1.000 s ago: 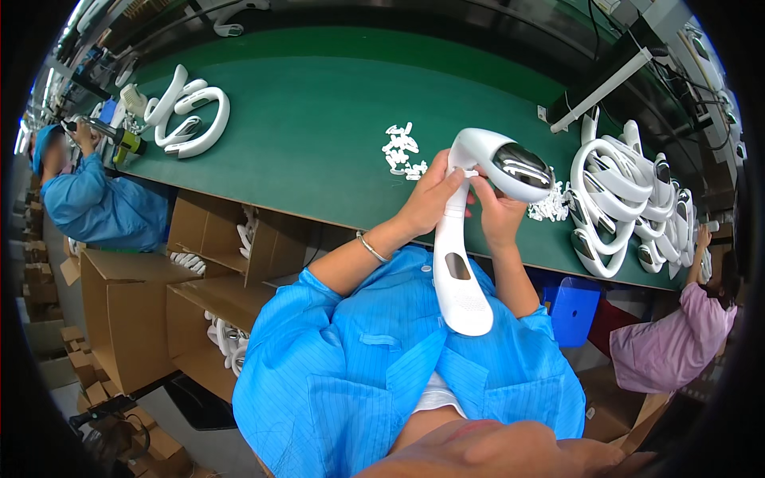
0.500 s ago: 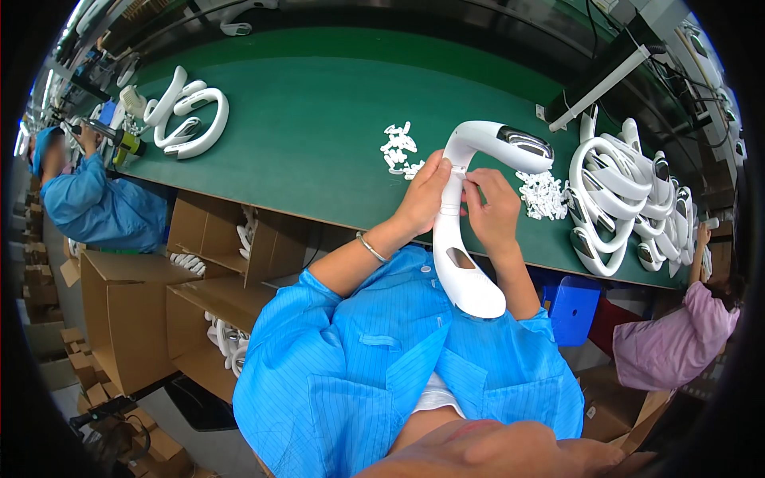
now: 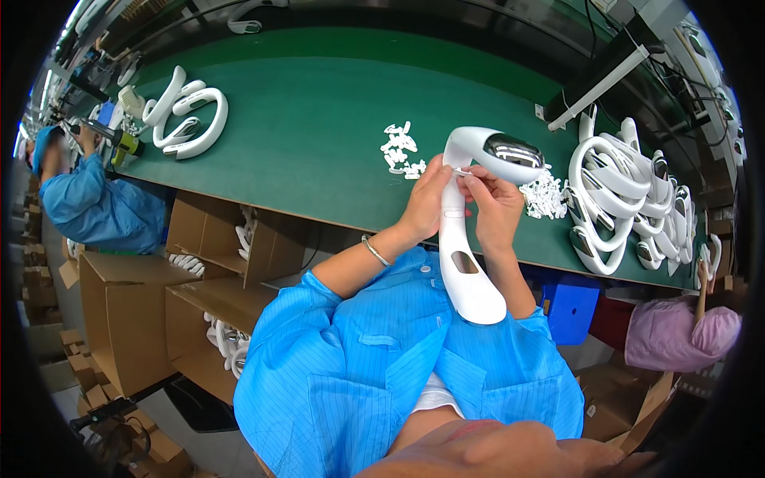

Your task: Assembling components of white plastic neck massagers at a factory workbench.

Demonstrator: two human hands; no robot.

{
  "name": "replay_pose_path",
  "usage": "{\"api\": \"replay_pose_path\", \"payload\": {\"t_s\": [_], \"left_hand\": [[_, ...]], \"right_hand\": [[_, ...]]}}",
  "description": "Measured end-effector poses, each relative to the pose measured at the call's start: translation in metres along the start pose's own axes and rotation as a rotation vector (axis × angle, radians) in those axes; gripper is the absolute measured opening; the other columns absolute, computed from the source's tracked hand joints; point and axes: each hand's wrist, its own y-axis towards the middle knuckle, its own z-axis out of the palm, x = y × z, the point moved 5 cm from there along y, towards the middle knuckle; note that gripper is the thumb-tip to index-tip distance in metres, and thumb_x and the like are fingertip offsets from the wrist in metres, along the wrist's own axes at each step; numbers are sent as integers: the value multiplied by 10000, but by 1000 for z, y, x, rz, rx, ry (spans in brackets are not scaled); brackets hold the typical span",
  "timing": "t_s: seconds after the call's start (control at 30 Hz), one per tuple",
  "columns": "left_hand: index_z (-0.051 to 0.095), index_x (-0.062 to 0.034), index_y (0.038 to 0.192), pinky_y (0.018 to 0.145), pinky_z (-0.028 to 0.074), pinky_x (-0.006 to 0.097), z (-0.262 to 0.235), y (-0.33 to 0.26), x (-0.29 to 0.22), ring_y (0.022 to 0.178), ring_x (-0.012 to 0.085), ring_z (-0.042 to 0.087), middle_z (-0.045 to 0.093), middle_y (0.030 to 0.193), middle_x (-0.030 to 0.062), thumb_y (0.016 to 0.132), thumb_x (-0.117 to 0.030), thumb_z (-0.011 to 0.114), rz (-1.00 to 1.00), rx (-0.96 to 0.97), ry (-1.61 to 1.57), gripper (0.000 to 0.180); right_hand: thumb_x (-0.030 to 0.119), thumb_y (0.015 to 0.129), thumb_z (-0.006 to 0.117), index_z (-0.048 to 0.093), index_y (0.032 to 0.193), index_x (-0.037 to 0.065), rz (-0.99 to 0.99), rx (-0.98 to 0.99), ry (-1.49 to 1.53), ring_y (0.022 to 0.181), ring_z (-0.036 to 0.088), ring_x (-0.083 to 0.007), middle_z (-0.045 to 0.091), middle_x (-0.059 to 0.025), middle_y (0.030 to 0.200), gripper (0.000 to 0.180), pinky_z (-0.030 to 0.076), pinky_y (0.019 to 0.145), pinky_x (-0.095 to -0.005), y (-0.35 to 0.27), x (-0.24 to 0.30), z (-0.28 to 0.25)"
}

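Currently, white neckband [image 3: 468, 288] braced.
My left hand [image 3: 425, 201] clamps it, likely for steadiness; right hand [image 3: 497, 209] pinches small white piece [image 3: 461, 172].

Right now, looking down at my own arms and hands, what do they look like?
Your left hand and right hand are both ungloved. The sleeves are bright blue with fine darker stripes and end near the elbows, leaving the forearms bare. A slim, silver-coloured bangle circles the left wrist; no band shows on the right.
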Motion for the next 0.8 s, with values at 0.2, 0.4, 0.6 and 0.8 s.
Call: {"api": "replay_pose_path", "payload": {"t_s": [0.2, 0.4, 0.6, 0.8], "left_hand": [[320, -44, 1333, 890, 469, 332, 1, -8, -2, 1062, 191, 542, 515, 1174, 113, 957, -159, 319, 80, 73, 5, 393], [292, -11, 1346, 966, 390, 302, 1, -9, -1, 1154, 157, 465, 458, 1259, 101, 932, -97, 388, 142, 108, 161, 433], [322, -49, 1316, 701, 532, 306, 3, -8, -6, 888, 133, 560, 507, 1089, 80, 976, -257, 383, 202, 108, 274, 404], [356, -32, 1295, 616, 541, 271, 5, -10, -8, 763, 113, 588, 558, 968, 75, 989, -262, 365, 210, 47, 380, 383]], "right_hand": [[-10, 814, 616, 650, 956, -21, -152, -24, -209, 669, 558, -81, 641, -50, 865, 146, 455, 563, -200, -4, -12, -3], [93, 746, 697, 549, 1082, 15, -128, 123, -231, 920, 602, -145, 617, -85, 995, 375, 499, 834, -280, -8, -29, -14], [102, 859, 625, 604, 1057, 26, 91, -36, 86, 723, 556, -102, 605, -28, 865, 214, 456, 599, -225, -8, -42, -22], [62, 802, 676, 630, 958, 10, -147, 72, -146, 776, 572, -126, 622, -44, 870, 170, 471, 699, -271, 4, -16, -19]]}}
